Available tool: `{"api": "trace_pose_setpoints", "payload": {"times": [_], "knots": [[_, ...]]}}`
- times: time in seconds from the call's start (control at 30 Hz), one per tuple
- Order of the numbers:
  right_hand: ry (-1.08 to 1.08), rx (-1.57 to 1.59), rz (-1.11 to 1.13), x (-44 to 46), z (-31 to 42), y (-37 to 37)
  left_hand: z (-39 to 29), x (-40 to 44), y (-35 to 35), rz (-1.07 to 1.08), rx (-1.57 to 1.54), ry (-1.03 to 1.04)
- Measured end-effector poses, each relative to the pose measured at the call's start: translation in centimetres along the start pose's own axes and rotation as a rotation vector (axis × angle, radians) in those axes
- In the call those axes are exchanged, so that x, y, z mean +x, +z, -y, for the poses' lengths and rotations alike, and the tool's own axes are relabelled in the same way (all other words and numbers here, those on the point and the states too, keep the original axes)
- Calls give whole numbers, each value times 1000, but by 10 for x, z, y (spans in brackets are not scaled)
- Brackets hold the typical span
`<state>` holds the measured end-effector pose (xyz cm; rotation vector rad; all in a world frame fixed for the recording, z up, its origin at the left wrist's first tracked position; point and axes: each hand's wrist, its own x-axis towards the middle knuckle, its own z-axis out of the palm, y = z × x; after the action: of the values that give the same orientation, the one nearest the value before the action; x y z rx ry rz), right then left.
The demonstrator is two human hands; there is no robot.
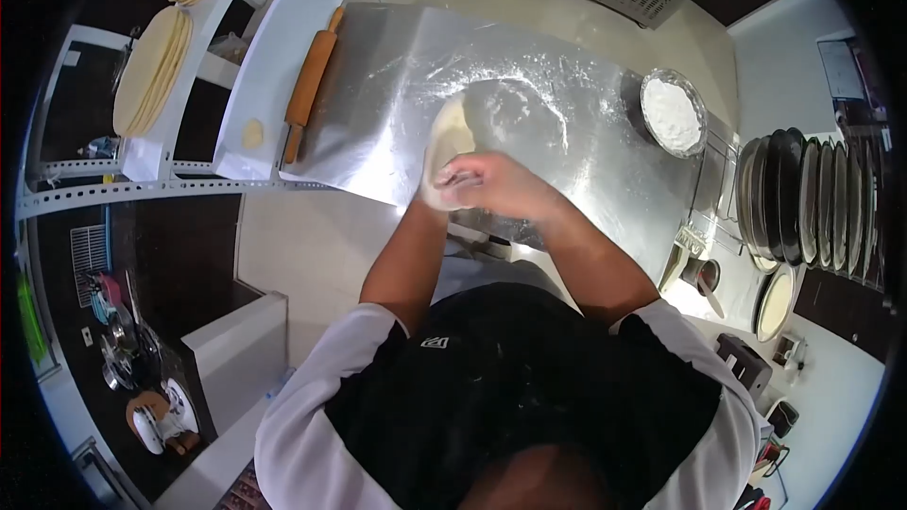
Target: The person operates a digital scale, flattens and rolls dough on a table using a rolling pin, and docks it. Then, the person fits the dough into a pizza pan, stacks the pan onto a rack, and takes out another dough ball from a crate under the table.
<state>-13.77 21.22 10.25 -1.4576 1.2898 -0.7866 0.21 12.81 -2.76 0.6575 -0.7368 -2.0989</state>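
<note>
Black-aproned torso point(510, 368) and white sleeves point(316, 406) fill the foreground as a person works a pale sheet of dough point(454, 130) at a metal surface point(378, 85). Stretched long and narrow, the dough sits just in front of the body, its long axis running from the hands toward the far side, with the far end leaning slightly right. Its near end lies close to the near edge; whether it touches the metal is unclear.

At left, the left hand point(430, 184) is mostly hidden by the dough, and the state of its fingers cannot be made out. Crossing from the other side, the right hand point(496, 185) bends its fingers at the dough's near half; blur hides whether they grip it.

Lengthwise along the left edge lies a wooden rolling pin point(313, 83), well apart from the dough. Near the right edge stands a bowl point(700, 135) of white flour point(672, 111). Between bowl and dough stretches a broad, flour-dusted area, with more room toward the far edge and a narrower strip toward the rolling pin.
</note>
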Motion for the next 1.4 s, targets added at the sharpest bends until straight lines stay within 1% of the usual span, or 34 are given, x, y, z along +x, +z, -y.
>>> {"api": "trace_pose_setpoints", "payload": {"times": [0.07,0.1,0.13,0.23,0.27,0.33,0.4,0.43,0.47,0.57,0.6,0.63,0.67,0.7,0.77,0.83,0.87,0.9,0.97,1.0,1.07,1.1,1.2,1.23,1.27,1.33,1.4], "knots": [[148,562,-243,-6,-35,-3,0,1,15,442,-637,-39],[139,557,-240,-5,-30,-9,1,5,28,449,-633,-31],[123,479,-253,-4,-29,-24,5,8,43,368,-333,-34],[97,256,-316,-7,-12,-33,17,7,82,109,560,-50],[98,183,-335,-6,-7,-32,16,0,88,117,561,-58],[95,31,-361,8,3,-41,0,-17,91,19,714,68],[83,-122,-385,-11,14,-45,-17,-23,90,-83,866,205],[76,-200,-399,-4,23,-43,-19,-18,85,-77,867,211],[70,-279,-410,-14,32,-36,-17,-12,76,-59,528,85],[48,-519,-416,8,57,-18,-13,-1,42,-12,-506,-274],[47,-522,-410,15,65,-16,-23,-4,41,-15,-511,-270],[70,-533,-403,24,73,-15,-20,-2,54,7,-312,-166],[98,-548,-398,31,79,-14,-40,-37,41,29,-117,-64],[132,-565,-391,35,85,-13,-36,-5,60,50,73,34],[202,-597,-388,41,94,-12,-42,-7,78,99,455,231],[269,-618,-410,50,104,-11,-50,16,109,166,847,440],[301,-628,-423,56,108,-12,-68,1,99,200,1041,552],[336,-637,-433,60,111,-12,-78,2,103,229,1232,665],[406,-645,-450,69,116,-8,-91,-2,84,-84,616,213],[441,-648,-457,74,118,-5,-99,3,73,-70,615,207],[508,-662,-458,83,121,1,-109,16,55,-409,-215,-276],[514,-669,-456,85,112,7,-111,17,51,-408,-222,-281],[-138,-142,-582,81,38,43,-125,23,37,-201,180,-66],[-356,35,-610,85,23,49,-129,27,35,-127,310,10],[-354,28,-610,89,16,52,-132,29,34,-54,438,85],[-57,752,-785,96,6,56,-134,32,35,98,693,232],[265,1487,-904,102,-2,59,-133,35,38,261,948,382]]}}
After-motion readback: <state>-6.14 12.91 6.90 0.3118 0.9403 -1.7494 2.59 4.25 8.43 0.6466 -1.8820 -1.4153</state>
